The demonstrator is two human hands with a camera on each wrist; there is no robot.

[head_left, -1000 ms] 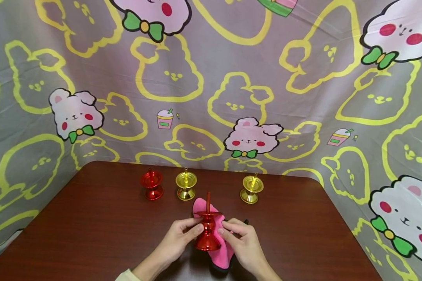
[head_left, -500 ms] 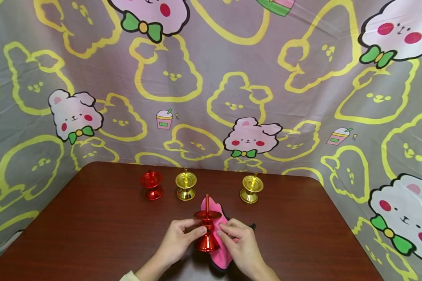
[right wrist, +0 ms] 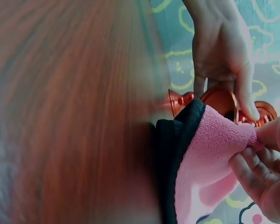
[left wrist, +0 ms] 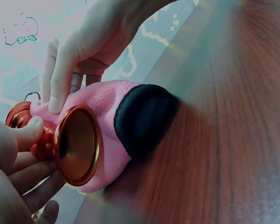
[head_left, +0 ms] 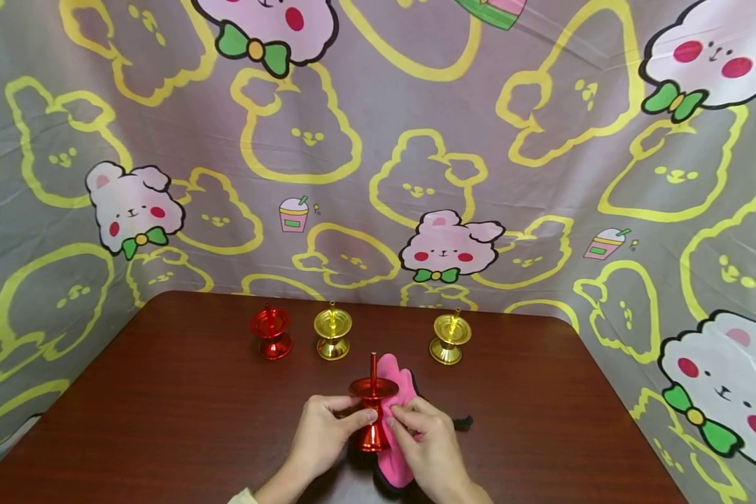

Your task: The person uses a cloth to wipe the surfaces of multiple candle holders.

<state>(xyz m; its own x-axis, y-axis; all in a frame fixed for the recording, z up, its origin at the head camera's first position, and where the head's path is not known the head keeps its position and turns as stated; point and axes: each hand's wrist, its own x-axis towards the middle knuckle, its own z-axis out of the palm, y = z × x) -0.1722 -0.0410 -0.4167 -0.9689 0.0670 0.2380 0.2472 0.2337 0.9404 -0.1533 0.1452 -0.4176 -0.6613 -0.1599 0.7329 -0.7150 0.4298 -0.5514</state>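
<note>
In the head view a shiny red candle holder [head_left: 373, 437] with a thin spike on top stands upright in the grip of my left hand [head_left: 321, 430], thumb and fingers round its narrow middle. A pink fleece cloth [head_left: 392, 465] with black edging lies against the holder's right side. My right hand [head_left: 433, 437] pinches that cloth between thumb and fingers, close to the holder's stem. From the left wrist, the holder's hollow base [left wrist: 78, 144] faces the camera, the cloth behind it. The right wrist view shows the cloth [right wrist: 210, 149] bunched at the right fingertips.
Toward the back of the brown table [head_left: 164, 406] stand another red candle holder [head_left: 272, 334] and two gold ones, one gold holder [head_left: 332, 334] beside the red and the other gold holder [head_left: 450, 339] farther right. A patterned curtain [head_left: 365, 140] hangs behind and at the sides.
The cloth has shifted rightward round the holder, its black tie now reaching farther out past the right hand. The left hand keeps its hold, and the red holder has sunk slightly.
</note>
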